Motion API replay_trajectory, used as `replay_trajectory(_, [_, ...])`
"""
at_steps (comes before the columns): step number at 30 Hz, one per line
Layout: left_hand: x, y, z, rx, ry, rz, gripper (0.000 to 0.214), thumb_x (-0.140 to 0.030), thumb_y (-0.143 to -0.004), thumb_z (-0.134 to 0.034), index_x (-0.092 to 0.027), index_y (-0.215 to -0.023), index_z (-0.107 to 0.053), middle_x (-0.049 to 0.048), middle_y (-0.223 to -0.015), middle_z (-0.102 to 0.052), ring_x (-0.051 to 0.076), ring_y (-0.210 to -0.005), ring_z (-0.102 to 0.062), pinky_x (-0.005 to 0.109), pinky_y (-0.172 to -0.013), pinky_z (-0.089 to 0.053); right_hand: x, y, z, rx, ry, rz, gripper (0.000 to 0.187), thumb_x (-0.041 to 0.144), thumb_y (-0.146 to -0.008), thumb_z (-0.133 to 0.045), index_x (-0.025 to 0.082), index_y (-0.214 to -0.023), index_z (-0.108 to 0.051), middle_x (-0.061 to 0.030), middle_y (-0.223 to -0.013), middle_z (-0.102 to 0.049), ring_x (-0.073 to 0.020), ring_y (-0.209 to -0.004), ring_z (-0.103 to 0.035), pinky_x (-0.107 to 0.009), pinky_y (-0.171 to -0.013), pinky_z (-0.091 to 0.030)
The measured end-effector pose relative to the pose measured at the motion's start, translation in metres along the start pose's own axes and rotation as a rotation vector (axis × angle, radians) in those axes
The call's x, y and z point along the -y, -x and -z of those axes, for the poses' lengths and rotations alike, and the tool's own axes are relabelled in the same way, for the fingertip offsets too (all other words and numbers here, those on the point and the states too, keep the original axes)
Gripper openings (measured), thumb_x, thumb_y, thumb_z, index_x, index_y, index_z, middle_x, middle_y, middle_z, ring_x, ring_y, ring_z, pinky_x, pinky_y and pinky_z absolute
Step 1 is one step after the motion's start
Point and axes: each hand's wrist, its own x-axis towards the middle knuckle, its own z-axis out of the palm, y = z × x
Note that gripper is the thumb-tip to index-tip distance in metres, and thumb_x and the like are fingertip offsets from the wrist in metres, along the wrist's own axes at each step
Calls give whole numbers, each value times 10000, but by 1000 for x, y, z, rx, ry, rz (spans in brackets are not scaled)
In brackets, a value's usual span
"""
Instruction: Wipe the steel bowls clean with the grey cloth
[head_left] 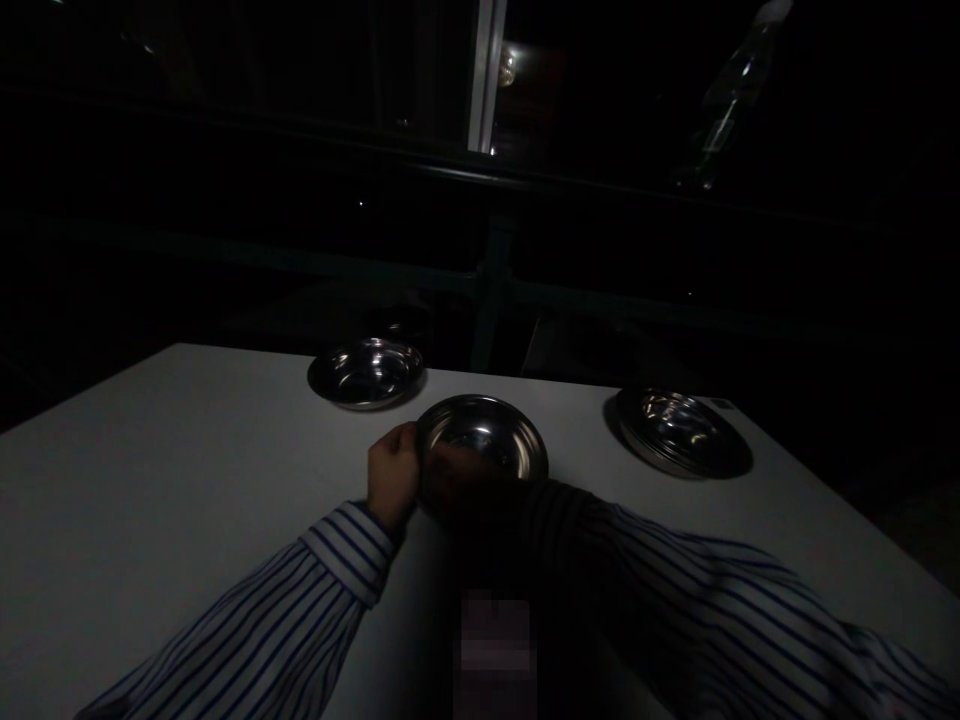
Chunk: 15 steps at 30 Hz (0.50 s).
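A shiny metal bowl (487, 425) is in the middle of the head view, over the white table. My left hand (393, 474) is closed on its left rim, with the fingers curled at the edge. My right hand (466, 482) reaches across the near side of the bowl, over its inside. Deep shadow covers that hand, so its fingers and anything in them cannot be made out. Both arms wear striped sleeves. Beyond my left hand, a second metal bowl (366, 374) rests near the far edge.
Towards the right end of the white table (247, 440) sit nested metal bowls (684, 432), apparently more than one. A pale upright post (486, 80) rises beyond the table. A clear bottle (731, 105) shows at the upper right. The surroundings are very dark.
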Motion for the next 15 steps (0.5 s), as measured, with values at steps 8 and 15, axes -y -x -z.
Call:
replay_trajectory(8, [6, -1, 0, 82, 56, 33, 256, -351, -716, -471, -157, -610, -599, -3, -517, -572, 143, -511, -513, 255, -517, -405, -8, -32, -1, -286, -147, -301, 211, 129, -813, -388, 124, -1005, -476, -133, -1074, -566, -193, -1000, -537, -351, -856, -427])
replay_trajectory(15, [3, 0, 0, 61, 42, 37, 287, -371, -741, -455, -174, -567, -570, 26, -543, -593, 171, -575, -539, 278, -570, -411, 2, -12, 10, 28, -139, -24, 131, 64, -682, -550, 166, -760, -574, 11, -771, -631, -110, -718, -597, -181, -633, -460])
